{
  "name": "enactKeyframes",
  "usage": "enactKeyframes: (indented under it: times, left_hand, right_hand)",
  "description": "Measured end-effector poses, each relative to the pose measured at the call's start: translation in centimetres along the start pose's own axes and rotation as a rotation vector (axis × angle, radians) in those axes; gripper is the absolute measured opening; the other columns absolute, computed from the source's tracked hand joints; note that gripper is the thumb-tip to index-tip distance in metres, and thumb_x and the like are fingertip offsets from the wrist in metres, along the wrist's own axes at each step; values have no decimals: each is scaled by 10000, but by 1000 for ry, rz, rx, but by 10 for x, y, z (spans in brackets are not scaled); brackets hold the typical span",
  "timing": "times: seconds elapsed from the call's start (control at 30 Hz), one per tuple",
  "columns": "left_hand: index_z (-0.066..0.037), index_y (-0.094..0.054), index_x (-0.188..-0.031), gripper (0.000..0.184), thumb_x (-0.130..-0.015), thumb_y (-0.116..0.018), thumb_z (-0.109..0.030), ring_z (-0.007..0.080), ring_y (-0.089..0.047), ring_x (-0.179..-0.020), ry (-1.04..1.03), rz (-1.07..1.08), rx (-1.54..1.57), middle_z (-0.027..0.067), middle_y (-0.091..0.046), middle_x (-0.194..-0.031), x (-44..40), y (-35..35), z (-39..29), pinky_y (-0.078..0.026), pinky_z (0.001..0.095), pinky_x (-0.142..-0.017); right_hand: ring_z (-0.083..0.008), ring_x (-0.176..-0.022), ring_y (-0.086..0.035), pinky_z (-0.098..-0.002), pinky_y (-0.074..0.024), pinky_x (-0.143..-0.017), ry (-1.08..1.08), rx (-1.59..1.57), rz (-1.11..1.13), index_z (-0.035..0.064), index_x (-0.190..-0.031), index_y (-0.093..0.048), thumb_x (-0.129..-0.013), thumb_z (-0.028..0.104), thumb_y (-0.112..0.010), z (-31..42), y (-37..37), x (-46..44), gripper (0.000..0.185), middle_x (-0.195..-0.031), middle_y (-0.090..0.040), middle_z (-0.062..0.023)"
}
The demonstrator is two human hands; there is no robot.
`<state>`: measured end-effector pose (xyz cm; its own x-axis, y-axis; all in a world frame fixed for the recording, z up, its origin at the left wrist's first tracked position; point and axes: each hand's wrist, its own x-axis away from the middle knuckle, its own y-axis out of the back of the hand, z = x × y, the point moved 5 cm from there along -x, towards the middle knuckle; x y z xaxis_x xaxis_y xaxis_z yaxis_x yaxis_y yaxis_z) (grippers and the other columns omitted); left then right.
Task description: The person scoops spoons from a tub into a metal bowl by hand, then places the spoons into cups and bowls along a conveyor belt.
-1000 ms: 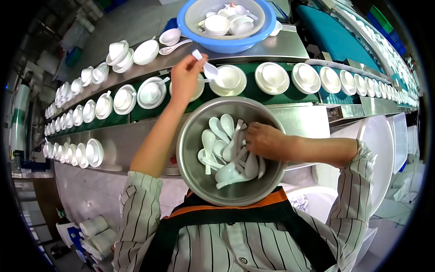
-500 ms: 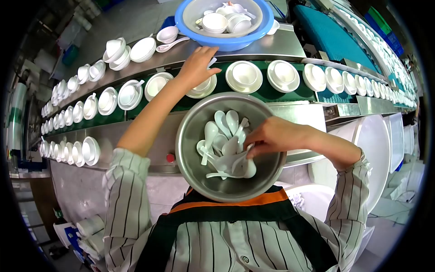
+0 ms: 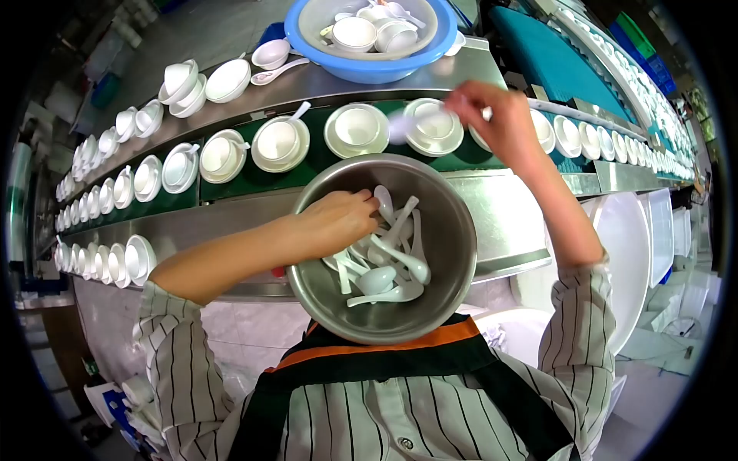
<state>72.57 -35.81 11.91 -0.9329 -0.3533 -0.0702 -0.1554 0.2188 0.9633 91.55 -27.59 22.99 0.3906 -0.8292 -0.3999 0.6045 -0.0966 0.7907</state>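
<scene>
A steel bowl (image 3: 459,269) rests against my apron with several white spoons (image 3: 377,280) inside. My left hand (image 3: 338,223) reaches into its left side, fingers curled down among the spoons; whatever its fingertips grip is hidden. Over the green belt, my right hand (image 3: 488,115) pinches a white spoon (image 3: 403,125), blurred by motion, beside a small bowl on a plate (image 3: 434,142). Left of it stands another bowl and plate set (image 3: 357,127) with no spoon. Farther left, a set (image 3: 278,144) has a spoon lying in its bowl.
A blue basin (image 3: 369,71) holding bowls and spoons stands on the steel ledge behind the belt. Stacked bowls (image 3: 228,81) line that ledge to the left. More bowls (image 3: 140,260) stand on the near ledge. A large white tub (image 3: 619,261) is at the right.
My left hand has come back from the belt into the steel bowl. My right hand has lifted out of it with a spoon and moved over the belt. The sets on the belt have shifted left.
</scene>
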Motion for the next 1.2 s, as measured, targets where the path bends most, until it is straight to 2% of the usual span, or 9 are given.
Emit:
enactKeyframes:
  times: [0.1,0.3,0.4,0.5,0.63,0.77,1.0,1.1,1.2]
  left_hand:
    - [-7,-597,-746,83,-664,-589,1,284,-544,-814,101,193,84,110,-561,-766,3,0,-4,-473,382,-678]
    - [-30,-537,-768,120,-666,-600,-27,291,-555,-772,293,217,426,101,-571,-728,2,37,-2,-444,384,-640]
    - [-68,-506,-820,115,-806,-618,-94,108,-536,-629,453,79,818,54,-577,-717,15,55,17,-406,265,-540]
    - [-75,-520,-946,129,-846,-600,-63,54,-530,-602,632,-166,1168,45,-645,-773,33,68,50,-399,199,-488]
    - [-21,-626,-887,154,-819,-662,-155,60,-495,-542,606,-517,816,14,-597,-680,13,81,115,-387,200,-464]
    - [-7,-623,-848,171,-785,-691,-151,140,-565,-599,556,-783,288,74,-640,-713,-31,66,171,-432,281,-557]
    - [-25,-630,-905,286,-718,-720,-222,359,-610,-797,535,-244,102,177,-635,-832,-97,3,188,-458,423,-675]
    - [-8,-614,-994,392,-716,-732,-258,356,-592,-899,528,-523,-16,172,-630,-1000,-76,14,177,-464,419,-750]
    - [2,-594,-1029,442,-720,-735,-281,329,-576,-929,500,-537,-17,155,-610,-1025,-48,45,145,-461,408,-796]
  right_hand:
    - [-275,-624,-640,-347,-501,-552,134,61,-283,62,-837,-647,-789,199,-691,-45,-40,-28,152,-738,-663,-111]
    - [-301,-762,-640,-402,-509,-700,134,63,111,79,-903,-647,-789,288,-669,-59,-165,-46,238,-814,-665,-120]
    - [-305,-1028,-561,-405,-477,-847,339,115,116,85,-1116,-612,-763,382,-669,-52,-155,-43,464,-1097,-609,-136]
    - [-306,-784,-637,-374,-521,-700,212,13,212,68,-993,-632,-795,266,-660,-9,-92,-24,282,-928,-654,-105]
    - [-277,-702,-655,-365,-522,-587,373,414,810,77,-953,-616,-738,122,-649,17,-99,59,222,-792,-639,-100]
    - [-290,-714,-656,-368,-533,-602,345,469,848,35,-972,-597,-721,109,-652,3,-104,97,268,-902,-602,-159]
    - [-390,-764,-625,-423,-520,-735,71,0,628,13,-1287,-363,-740,103,-650,-6,-94,102,624,-952,-587,-231]
    - [-347,-777,-635,-417,-509,-720,-164,44,832,55,-1184,-492,-741,87,-651,4,-85,92,472,-825,-632,-189]
    - [-312,-741,-637,-396,-501,-692,11,-72,618,85,-1006,-598,-747,76,-644,9,-42,68,264,-737,-645,-142]
